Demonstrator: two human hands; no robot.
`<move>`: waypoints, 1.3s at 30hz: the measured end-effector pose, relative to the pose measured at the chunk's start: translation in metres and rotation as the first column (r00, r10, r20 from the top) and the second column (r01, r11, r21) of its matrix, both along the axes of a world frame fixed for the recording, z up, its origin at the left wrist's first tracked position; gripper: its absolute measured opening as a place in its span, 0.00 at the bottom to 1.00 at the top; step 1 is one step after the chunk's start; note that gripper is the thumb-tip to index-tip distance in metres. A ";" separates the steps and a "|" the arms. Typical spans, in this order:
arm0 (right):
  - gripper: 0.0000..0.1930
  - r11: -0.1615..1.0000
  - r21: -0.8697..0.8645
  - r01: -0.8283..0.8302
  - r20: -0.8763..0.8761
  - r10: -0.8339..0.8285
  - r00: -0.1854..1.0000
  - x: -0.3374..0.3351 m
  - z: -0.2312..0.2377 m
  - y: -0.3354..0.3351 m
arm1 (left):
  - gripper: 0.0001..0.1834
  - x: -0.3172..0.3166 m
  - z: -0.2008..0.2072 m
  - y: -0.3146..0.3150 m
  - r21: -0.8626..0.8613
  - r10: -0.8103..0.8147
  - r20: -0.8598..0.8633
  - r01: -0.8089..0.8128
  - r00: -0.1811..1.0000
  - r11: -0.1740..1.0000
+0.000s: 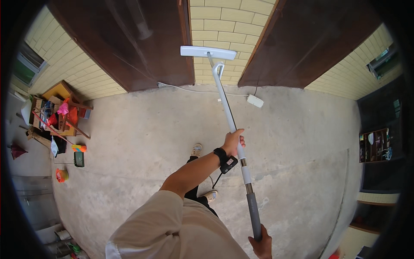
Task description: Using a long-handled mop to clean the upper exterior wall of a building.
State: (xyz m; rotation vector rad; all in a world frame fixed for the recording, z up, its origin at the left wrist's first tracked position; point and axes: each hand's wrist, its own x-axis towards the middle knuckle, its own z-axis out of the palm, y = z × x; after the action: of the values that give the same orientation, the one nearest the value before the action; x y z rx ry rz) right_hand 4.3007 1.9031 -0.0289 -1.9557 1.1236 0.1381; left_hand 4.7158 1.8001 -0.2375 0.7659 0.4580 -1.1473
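A long-handled flat mop (226, 108) with a wide white head (207, 52) is held out ahead of me, its head raised in front of the tiled wall. My left hand (233, 143) is closed round the white part of the pole, about midway along. On that wrist is a black band, with a small black box (229, 165) and a cord beside it. Down near the bottom of the view, my right hand (261, 243) grips the end of the dark grey handle (253, 211). Some fingers of both hands are hidden behind the pole.
Brown doors (159, 47) flank a cream tiled wall strip (230, 26). A white power strip (255, 101) and its cable lie on the concrete floor (142, 125). Clutter with a wooden frame (58, 90) and an orange bucket (62, 175) stand left. A shelf (374, 146) stands right.
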 end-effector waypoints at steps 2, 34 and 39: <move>0.40 0.999 0.041 0.001 -0.058 0.002 0.998 0.037 0.004 -0.001 | 0.17 0.024 -0.030 -0.004 0.058 -0.021 -0.051 0.024 0.998 0.998; 0.12 0.979 0.105 0.173 -0.291 -0.136 0.947 0.167 0.005 -0.060 | 0.17 0.108 -0.125 -0.087 0.253 -0.324 -0.330 0.413 0.887 0.875; 0.13 0.967 0.100 0.233 -0.363 -0.182 0.914 0.108 -0.016 -0.024 | 0.16 0.068 -0.114 -0.083 0.313 -0.356 -0.393 0.487 0.848 0.815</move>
State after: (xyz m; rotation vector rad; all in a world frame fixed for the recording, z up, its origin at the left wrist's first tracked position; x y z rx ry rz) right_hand 4.4091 1.8791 -0.0448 -1.7112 1.5051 0.4562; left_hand 4.7833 1.7173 -0.3510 1.0863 0.8422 -1.6439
